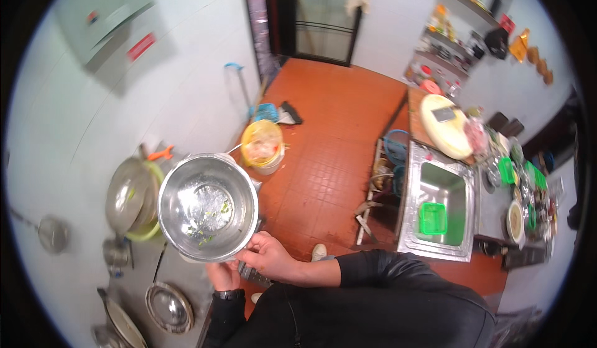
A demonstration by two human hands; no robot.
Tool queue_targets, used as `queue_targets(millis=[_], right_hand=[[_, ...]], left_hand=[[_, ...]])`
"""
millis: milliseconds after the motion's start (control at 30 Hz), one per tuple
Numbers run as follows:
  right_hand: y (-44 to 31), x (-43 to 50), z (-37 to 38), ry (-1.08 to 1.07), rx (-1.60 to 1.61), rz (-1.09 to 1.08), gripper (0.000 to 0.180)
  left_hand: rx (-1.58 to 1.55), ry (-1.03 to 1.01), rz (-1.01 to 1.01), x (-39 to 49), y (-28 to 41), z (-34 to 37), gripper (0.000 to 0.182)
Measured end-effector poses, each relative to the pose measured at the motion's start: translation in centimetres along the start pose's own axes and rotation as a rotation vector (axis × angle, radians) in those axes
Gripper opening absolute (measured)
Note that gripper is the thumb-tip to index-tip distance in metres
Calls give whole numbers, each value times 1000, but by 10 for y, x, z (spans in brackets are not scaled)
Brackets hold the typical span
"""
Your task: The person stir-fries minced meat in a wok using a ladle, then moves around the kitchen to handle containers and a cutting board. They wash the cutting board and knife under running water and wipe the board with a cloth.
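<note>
A round stainless steel basin (210, 208) is tilted so that its inside shows, with bits of green leaf and a wet shine on its bottom. My right hand (270, 257) pinches the rim at the lower right. Against the rim's lower edge is my left hand (225, 275), its fingers partly hidden under the basin. Part of a white object shows behind the basin, mostly hidden by it. Left of the basin, a large metal bowl (128, 194) leans by a light green basin (154, 222).
A metal counter (140, 273) bears a round lid (169, 307) and pans. Beyond the basin, a yellow-lined waste bucket (262, 143) stands on the red tiled floor (322, 152). At the right, a steel sink (459, 250) holds a green basket (433, 218), beside a round cutting board (438, 128).
</note>
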State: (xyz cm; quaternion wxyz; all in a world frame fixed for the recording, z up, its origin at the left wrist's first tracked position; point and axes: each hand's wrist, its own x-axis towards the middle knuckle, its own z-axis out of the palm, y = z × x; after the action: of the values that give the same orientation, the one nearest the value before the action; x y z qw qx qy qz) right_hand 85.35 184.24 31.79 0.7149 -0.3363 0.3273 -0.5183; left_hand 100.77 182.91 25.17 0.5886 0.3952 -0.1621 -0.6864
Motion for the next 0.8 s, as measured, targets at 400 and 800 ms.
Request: queue_targets(millis=[400, 800], right_hand=[[-158, -13, -211, 711, -213, -153, 19], [-280, 125, -457, 923, 154, -372, 12]], left_hand=[[198, -462, -429, 142, -169, 214, 28], [486, -543, -593, 368, -300, 465, 30]])
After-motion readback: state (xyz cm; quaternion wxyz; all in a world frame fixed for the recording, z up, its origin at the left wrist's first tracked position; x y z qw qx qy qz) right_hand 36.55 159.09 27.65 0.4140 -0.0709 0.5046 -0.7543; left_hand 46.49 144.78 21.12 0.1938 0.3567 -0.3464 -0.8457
